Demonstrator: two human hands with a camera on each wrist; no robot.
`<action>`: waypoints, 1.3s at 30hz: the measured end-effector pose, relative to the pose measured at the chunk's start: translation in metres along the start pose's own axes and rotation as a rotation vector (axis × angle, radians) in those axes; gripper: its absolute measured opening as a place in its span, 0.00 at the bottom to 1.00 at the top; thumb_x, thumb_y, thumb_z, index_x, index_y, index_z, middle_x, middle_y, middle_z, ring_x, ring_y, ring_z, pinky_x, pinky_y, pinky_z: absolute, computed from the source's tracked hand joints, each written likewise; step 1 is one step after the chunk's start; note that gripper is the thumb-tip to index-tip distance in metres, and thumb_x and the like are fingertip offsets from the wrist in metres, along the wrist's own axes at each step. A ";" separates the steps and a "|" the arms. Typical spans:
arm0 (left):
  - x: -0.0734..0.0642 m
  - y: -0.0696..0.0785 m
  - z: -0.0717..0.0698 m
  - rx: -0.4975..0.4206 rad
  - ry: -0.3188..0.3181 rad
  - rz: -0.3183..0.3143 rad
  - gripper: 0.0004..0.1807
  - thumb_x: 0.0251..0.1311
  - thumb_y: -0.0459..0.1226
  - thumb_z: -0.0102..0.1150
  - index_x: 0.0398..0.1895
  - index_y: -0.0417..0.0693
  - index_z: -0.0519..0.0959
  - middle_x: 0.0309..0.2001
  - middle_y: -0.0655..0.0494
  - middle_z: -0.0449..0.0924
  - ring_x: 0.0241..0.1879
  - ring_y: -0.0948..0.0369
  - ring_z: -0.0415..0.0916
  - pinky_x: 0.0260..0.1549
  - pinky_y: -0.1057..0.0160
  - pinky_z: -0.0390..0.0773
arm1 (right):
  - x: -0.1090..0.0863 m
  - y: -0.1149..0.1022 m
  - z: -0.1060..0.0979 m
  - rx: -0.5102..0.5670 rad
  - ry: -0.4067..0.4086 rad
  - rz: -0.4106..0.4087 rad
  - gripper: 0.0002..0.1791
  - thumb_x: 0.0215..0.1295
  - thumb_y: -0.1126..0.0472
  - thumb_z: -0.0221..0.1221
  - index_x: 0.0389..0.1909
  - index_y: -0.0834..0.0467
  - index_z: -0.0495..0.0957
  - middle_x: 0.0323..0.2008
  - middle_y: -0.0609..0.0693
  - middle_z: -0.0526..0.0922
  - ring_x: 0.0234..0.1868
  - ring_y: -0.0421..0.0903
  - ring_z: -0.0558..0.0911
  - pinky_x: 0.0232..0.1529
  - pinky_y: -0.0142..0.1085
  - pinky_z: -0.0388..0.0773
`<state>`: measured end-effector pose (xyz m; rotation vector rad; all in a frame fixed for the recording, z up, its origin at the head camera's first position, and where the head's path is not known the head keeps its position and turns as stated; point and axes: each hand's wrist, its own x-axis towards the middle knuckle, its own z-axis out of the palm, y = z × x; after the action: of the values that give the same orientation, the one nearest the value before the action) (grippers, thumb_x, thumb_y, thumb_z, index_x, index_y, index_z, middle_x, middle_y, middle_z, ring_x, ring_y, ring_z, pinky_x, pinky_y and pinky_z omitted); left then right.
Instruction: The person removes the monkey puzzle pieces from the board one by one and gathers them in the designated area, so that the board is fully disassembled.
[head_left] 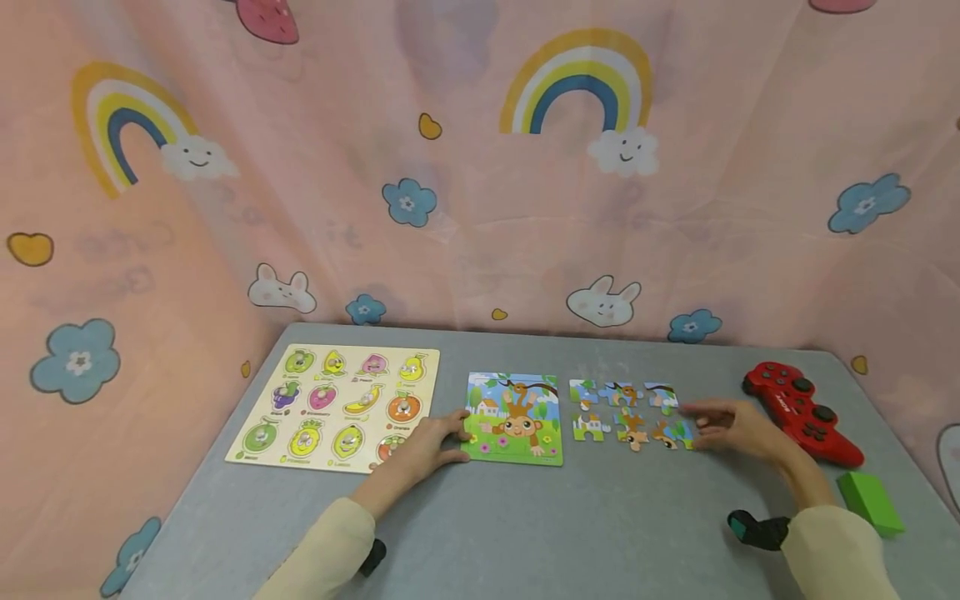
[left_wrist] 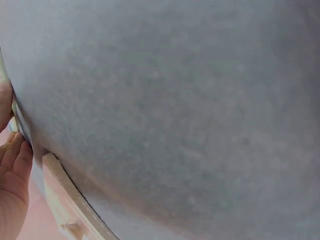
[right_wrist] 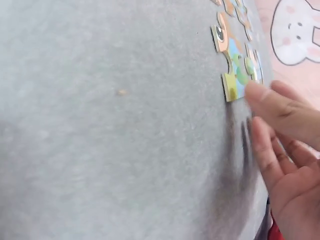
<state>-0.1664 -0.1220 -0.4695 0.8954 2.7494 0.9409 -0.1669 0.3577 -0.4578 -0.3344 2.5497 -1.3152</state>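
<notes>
A square monkey jigsaw board point(head_left: 513, 417) lies flat on the grey table. Against its left edge rest the fingertips and thumb of my left hand point(head_left: 437, 440), spread apart along that side; in the left wrist view, the fingers point(left_wrist: 17, 162) look fairly straight. Several loose jigsaw pieces point(head_left: 588, 427) with parts of a monkey picture lie in two rows to the right of the board. My right hand point(head_left: 738, 427) is at the right end of these rows. Its thumb is close by a corner piece point(right_wrist: 235, 82) in the right wrist view, and its fingers are loosely extended.
A fruit peg puzzle board point(head_left: 300, 404) lies at the left, partly under my left forearm in the head view. Beyond my right hand are a red game controller point(head_left: 806, 414) and a green block point(head_left: 870, 502). A pink patterned cloth point(head_left: 480, 250) hangs behind the table.
</notes>
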 end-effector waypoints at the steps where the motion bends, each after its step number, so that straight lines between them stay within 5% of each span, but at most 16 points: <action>1: 0.000 0.000 0.000 0.014 0.011 0.021 0.14 0.54 0.37 0.67 0.40 0.37 0.81 0.60 0.36 0.71 0.59 0.43 0.71 0.55 0.49 0.73 | -0.003 0.000 0.000 0.010 0.025 -0.005 0.31 0.55 0.65 0.68 0.58 0.74 0.70 0.51 0.60 0.78 0.40 0.36 0.77 0.39 0.26 0.77; 6: -0.002 0.003 -0.002 0.009 0.026 0.037 0.15 0.54 0.38 0.67 0.40 0.36 0.81 0.60 0.35 0.72 0.58 0.42 0.71 0.55 0.49 0.73 | -0.008 -0.002 0.009 0.070 0.108 -0.075 0.28 0.60 0.65 0.64 0.58 0.75 0.69 0.50 0.48 0.82 0.42 0.33 0.80 0.39 0.25 0.79; 15: 0.000 0.002 0.001 -0.005 -0.002 -0.030 0.15 0.53 0.37 0.68 0.41 0.37 0.81 0.61 0.38 0.71 0.60 0.44 0.70 0.58 0.50 0.71 | 0.001 -0.032 0.044 0.182 0.089 -0.092 0.26 0.65 0.63 0.61 0.60 0.71 0.70 0.54 0.65 0.78 0.48 0.33 0.81 0.43 0.25 0.78; 26: 0.000 -0.001 0.002 0.001 0.012 -0.033 0.14 0.52 0.36 0.69 0.41 0.38 0.82 0.61 0.40 0.72 0.60 0.45 0.70 0.58 0.50 0.71 | 0.021 -0.062 0.095 0.360 0.063 -0.181 0.25 0.63 0.68 0.61 0.59 0.75 0.69 0.55 0.68 0.76 0.49 0.41 0.82 0.42 0.28 0.80; 39: 0.000 0.000 0.002 -0.005 0.013 -0.051 0.13 0.52 0.36 0.69 0.40 0.40 0.81 0.61 0.41 0.72 0.60 0.46 0.70 0.58 0.51 0.71 | 0.058 -0.111 0.169 0.494 -0.050 -0.168 0.25 0.63 0.71 0.60 0.59 0.76 0.68 0.55 0.73 0.74 0.56 0.66 0.75 0.44 0.32 0.80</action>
<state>-0.1659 -0.1203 -0.4711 0.8173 2.7654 0.9471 -0.1566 0.1477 -0.4681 -0.4755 2.0951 -1.9074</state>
